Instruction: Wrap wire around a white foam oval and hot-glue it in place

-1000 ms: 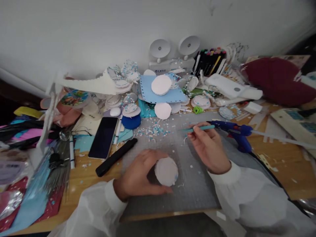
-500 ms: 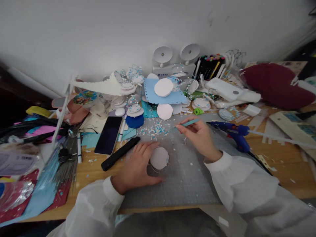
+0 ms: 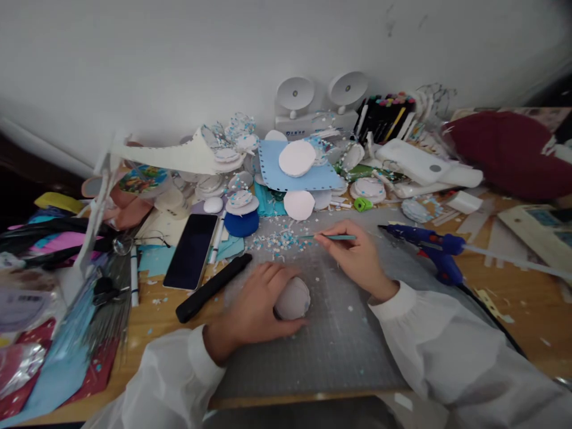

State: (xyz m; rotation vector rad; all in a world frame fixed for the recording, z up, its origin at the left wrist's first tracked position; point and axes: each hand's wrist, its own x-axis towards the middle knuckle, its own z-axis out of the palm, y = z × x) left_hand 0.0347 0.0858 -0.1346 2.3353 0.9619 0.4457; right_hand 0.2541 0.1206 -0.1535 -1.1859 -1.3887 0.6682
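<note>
My left hand (image 3: 254, 307) curves around a white round disc (image 3: 292, 299) on the grey cutting mat (image 3: 339, 357), fingers at its far side and thumb at its near side. Part of the disc's left edge is hidden by the hand. My right hand (image 3: 357, 259) pinches a slim teal pointed tool (image 3: 342, 237), which looks like tweezers. Its fine tip points left, over a scatter of small blue and white bits (image 3: 279, 239). Just beyond these bits stand a blue round pad (image 3: 242, 223) and a white paper circle (image 3: 299, 205).
Left of the mat lie a black bar-shaped object (image 3: 212, 289) and a phone (image 3: 191, 250). A blue glue gun (image 3: 424, 241) rests at the right, its cord trailing toward me. White discs and a light blue sheet (image 3: 272, 170) crowd the back, before a two-headed lamp (image 3: 295, 95).
My left hand has moved right and closed in around the white disc. My right hand has lowered slightly, bringing the teal tool's tip left to the small bits. The view has shifted a little.
</note>
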